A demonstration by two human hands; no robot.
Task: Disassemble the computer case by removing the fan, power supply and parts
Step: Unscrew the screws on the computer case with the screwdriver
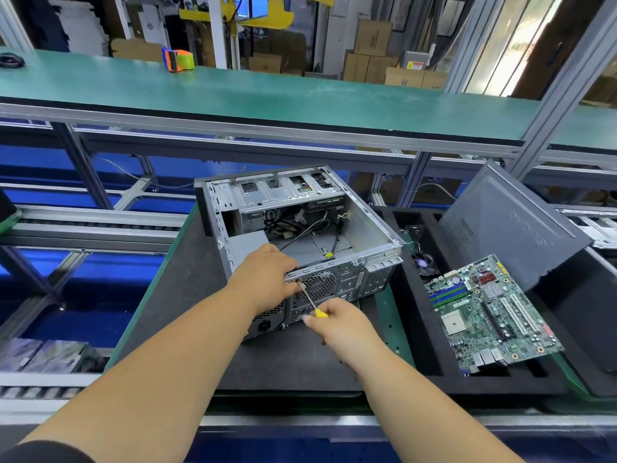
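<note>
An open grey computer case (pixel 374 225) lies on its side on a black mat (pixel 187 312), its rear panel facing me. Loose cables (pixel 300 228) lie inside, and the power supply (pixel 248 240) sits in the near left corner. My left hand (pixel 267 279) grips the top edge of the rear panel beside the round fan grille (pixel 322 284). My right hand (pixel 337 324) holds a yellow-handled screwdriver (pixel 312 300), whose tip meets a screw at the grille's upper left corner, close to my left fingers.
A green motherboard (pixel 487 315) lies on a black foam tray (pixel 420 355) to the right, with a small fan (pixel 424 264) behind it. The dark side panel (pixel 510 228) leans at the far right. A green shelf (pixel 267 91) with a tape dispenser (pixel 177 60) runs across the back.
</note>
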